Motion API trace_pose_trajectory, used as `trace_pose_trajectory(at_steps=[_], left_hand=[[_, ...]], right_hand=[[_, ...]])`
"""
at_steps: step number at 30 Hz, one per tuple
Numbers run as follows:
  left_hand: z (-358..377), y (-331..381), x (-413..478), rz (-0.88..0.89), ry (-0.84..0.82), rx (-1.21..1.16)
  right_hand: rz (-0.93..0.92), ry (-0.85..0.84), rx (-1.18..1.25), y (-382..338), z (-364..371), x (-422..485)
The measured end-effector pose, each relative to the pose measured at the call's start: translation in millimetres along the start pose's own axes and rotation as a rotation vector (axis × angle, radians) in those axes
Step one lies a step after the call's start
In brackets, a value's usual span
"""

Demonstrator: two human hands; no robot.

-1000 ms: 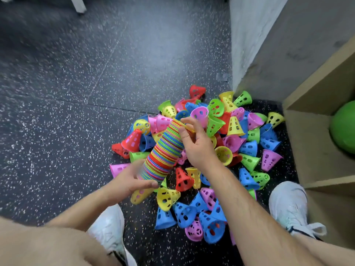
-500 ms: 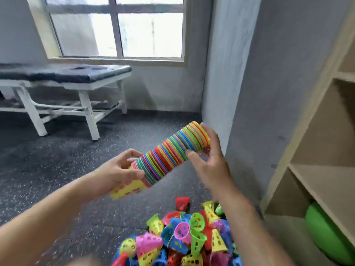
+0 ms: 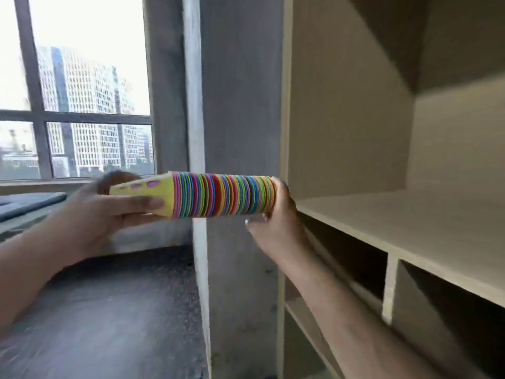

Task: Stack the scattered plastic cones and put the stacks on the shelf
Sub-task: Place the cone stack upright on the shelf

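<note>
1. The pale wooden shelf unit [image 3: 396, 214] fills the right side of the scene. Its wide bay at hand height is open to the front, and no stack shows on the part of its board that is in view. The lower compartments, split by an upright divider, are dark, so what they hold cannot be told.
2. The long stack of nested plastic cones in many colours [image 3: 224, 196] is held level in the air, left of the shelf's front edge and about level with that board. Its wide base end points right toward the shelf; it does not touch the shelf.
3. Handling, as a judgement: thin perforated plastic makes the stack light, and each cone is stiff enough. But the cones only sit in one another, so the column can bend or slide apart if it is held at one end. Both ends are the places to hold, pressed lightly together.
4. The left hand [image 3: 103, 212] grips the tapered tip, with the thumb laid along the near side and the fingers curled behind.
5. The right hand [image 3: 276, 228] clasps the wide base end, its fingers wrapped over the rim, though blur hides the detail.
6. The yellow perforated end cone [image 3: 147, 191] forms the tip, its holes showing purple.
</note>
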State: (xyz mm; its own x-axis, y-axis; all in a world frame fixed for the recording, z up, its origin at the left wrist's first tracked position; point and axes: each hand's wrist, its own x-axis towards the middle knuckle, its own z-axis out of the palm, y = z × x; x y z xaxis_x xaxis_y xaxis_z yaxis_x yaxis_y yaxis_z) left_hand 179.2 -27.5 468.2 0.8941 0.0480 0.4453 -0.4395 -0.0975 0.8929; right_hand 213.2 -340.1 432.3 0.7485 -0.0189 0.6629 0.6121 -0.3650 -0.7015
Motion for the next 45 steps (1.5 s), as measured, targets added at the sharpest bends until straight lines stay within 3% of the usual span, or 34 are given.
trace_pose_trajectory(at_steps=[5,10,16,20,25,31,34,38,41,45], left_hand=[[121.9,96.0,34.8,0.262,-0.015,-0.017],[217.9,129.9,96.5,0.251,-0.090,0.049],[325.2,112.9,153.9,0.182,-0.118,0.251],[374.3,83.2,171.1,0.105,-0.110,0.228],[406.4,59.5,180.2,0.113,-0.139,0.229],[414.6,50.2,179.4,0.122,-0.136,0.252],[403.5,51.0,170.2,0.147,-0.135,0.284],[359.9,41.6,149.4,0.335,0.056,0.405],[305.0,16.0,118.4,0.472,0.085,0.594],[220.1,-48.2,55.0,0.503,0.057,0.790]], right_hand=[[0.070,0.146,-0.330,-7.8,-68.7,62.6],[0.351,0.092,-0.392,19.7,-124.3,97.7],[0.561,0.052,-0.313,66.1,-170.0,99.6],[0.642,0.036,-0.356,94.2,-175.8,103.2],[0.726,0.029,-0.637,109.6,-178.8,105.7],[0.760,-0.005,-0.699,109.4,-174.7,110.2],[0.626,0.222,-0.690,93.6,-170.7,107.4],[0.113,0.491,-0.722,55.4,-152.8,91.3],[-0.163,0.377,-0.511,49.0,-116.8,64.3],[-0.145,0.045,-0.369,67.3,-46.4,19.2]])
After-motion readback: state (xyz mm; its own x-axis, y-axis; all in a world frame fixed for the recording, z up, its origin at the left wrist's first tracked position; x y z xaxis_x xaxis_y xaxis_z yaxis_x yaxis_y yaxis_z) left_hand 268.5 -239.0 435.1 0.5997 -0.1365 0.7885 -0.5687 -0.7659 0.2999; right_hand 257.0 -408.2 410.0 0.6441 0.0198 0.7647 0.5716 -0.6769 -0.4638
